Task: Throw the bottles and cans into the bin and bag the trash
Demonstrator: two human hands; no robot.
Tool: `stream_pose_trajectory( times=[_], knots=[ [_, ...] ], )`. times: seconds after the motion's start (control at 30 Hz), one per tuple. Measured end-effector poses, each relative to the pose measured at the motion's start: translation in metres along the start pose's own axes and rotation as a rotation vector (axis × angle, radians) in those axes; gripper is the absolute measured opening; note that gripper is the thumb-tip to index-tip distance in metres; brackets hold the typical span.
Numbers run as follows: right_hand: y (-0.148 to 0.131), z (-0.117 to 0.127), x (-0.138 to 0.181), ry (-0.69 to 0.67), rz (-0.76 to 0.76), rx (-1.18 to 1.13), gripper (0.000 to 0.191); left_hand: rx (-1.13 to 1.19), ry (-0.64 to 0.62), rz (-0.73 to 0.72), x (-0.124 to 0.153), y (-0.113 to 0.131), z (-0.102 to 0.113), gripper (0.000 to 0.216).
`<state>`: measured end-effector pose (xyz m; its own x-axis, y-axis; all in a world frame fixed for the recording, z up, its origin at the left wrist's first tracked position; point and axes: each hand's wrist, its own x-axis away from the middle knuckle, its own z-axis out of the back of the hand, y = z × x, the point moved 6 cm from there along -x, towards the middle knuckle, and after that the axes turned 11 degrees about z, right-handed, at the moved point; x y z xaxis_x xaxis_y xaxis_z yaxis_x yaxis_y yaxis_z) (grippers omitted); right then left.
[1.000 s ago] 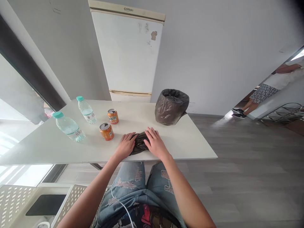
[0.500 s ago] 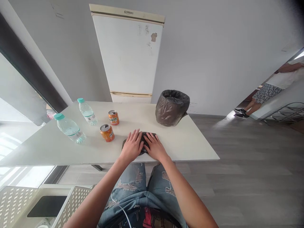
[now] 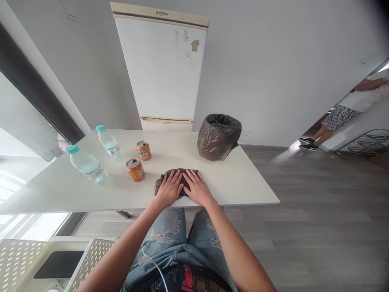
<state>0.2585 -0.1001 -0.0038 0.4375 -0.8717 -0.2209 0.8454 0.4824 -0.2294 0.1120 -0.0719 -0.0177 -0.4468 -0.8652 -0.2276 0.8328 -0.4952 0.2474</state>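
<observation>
A folded dark plastic bag (image 3: 179,173) lies flat near the front edge of the white table (image 3: 237,182). My left hand (image 3: 168,190) and my right hand (image 3: 196,187) both rest on it side by side, palms down, fingers stretched out and slightly spread. Only the bag's far edge and left corner show past my fingers. Behind it to the right stands a small bin lined with a dark bag (image 3: 219,137), its mouth open.
Two orange cans (image 3: 135,169) (image 3: 143,149) and two water bottles with teal caps (image 3: 86,164) (image 3: 109,142) stand at the left. A white fridge (image 3: 164,65) is behind the table. Another person's legs (image 3: 316,136) show in the doorway at right.
The bag went from a crumpled bundle between my hands to a flatter folded shape; both hands moved together on top of it and now press it flat.
</observation>
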Motion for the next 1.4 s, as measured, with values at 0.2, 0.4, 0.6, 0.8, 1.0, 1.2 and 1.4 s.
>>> stream_pose_trajectory(
  times=[0.2,0.4,0.6,0.8,1.0,1.2,1.4],
  knots=[
    [0.000,-0.002,0.001,-0.020,0.003,0.004,0.066,-0.013,0.027,-0.011,0.001,0.000,0.000,0.060],
    [-0.001,-0.003,0.000,-0.023,-0.002,-0.023,0.065,-0.012,0.013,-0.011,0.001,0.000,-0.002,0.060],
    [0.019,0.017,0.005,0.272,-0.098,-0.254,0.061,0.176,0.070,0.042,0.001,-0.001,0.022,0.065],
    [0.062,0.024,0.031,0.566,-0.533,-0.250,0.040,0.399,0.380,0.119,0.022,-0.004,0.071,0.031],
    [0.052,0.026,0.037,0.475,-0.565,-0.252,0.029,0.186,0.235,0.224,0.043,-0.003,0.052,0.019],
    [0.024,0.026,0.070,0.243,-0.713,-0.036,0.048,0.223,0.068,0.237,0.062,0.028,0.053,0.026],
    [0.022,0.025,0.068,0.190,-0.686,-0.240,0.043,0.275,0.243,0.416,0.042,0.008,0.095,0.022]
  ],
)
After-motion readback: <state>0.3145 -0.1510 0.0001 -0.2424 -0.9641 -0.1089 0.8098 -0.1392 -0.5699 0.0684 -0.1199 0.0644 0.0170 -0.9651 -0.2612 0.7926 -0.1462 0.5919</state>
